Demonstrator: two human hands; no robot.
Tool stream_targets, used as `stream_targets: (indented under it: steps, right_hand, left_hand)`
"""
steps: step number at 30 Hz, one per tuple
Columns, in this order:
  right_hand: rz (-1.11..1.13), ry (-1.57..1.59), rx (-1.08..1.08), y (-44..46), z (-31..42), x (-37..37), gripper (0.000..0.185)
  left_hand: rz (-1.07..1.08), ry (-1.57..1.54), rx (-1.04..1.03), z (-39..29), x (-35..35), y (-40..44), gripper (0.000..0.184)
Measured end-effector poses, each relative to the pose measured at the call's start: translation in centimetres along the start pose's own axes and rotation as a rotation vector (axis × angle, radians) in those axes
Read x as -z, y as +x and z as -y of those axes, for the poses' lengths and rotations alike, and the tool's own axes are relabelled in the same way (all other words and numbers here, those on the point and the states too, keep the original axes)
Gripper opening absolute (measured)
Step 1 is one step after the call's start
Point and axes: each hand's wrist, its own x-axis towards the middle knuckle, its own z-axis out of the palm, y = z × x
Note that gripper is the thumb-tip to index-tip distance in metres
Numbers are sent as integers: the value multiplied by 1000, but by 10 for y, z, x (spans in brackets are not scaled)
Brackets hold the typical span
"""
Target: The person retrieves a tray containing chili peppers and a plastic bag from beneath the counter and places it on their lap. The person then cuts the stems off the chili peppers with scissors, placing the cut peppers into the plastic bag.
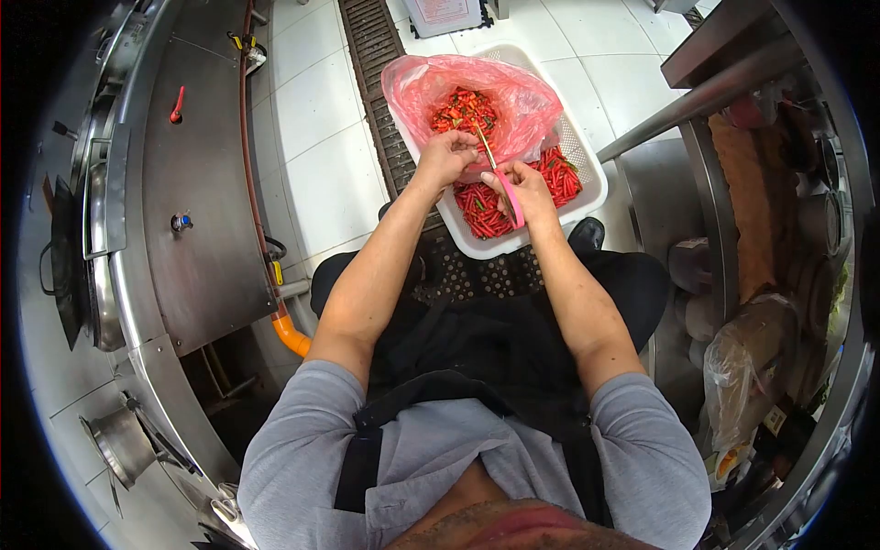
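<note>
My right hand (524, 188) grips scissors with pink handles (510, 196); their blades point up and away, over the mouth of a bag. Just left of the blades, my left hand (447, 158) has its fingers pinched together, and whatever lies between them is too small to make out. The thin, reddish plastic bag (527, 96) stands with its mouth spread, and cut-looking red chilies (464, 112) lie inside it. Beneath both hands, whole red chilies (483, 213) fill the near part of a white plastic basket (596, 191), which also bears the bag.
A metal floor grate (371, 78) runs beside the basket on white tiles (316, 119). Steel kitchen equipment (206, 202) lines the left side, with an orange pipe (291, 335) low down. To the right stand a steel rail (697, 96) and shelves with a plastic-wrapped item (747, 367).
</note>
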Motion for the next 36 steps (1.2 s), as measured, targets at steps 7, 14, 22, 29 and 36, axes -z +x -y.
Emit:
stream_targets:
  steps: [7, 14, 22, 29, 36]
  right_hand:
    - [-40, -71, 2, 1, -4, 0, 40]
    - [-69, 83, 21, -1, -6, -3, 41]
    - [-1, 81, 21, -2, -12, -11, 45]
    - [-6, 84, 13, 0, -13, -9, 46]
    - [-1, 81, 30, 3, -13, -7, 46]
  left_hand:
    - [-168, 372, -111, -1, 1, 2, 16]
    - [-292, 324, -99, -11, 3, 3, 21]
    - [-186, 103, 13, -18, 7, -2, 19]
    - [-108, 57, 22, -23, -2, -7, 15]
    - [-44, 78, 13, -13, 3, -1, 15]
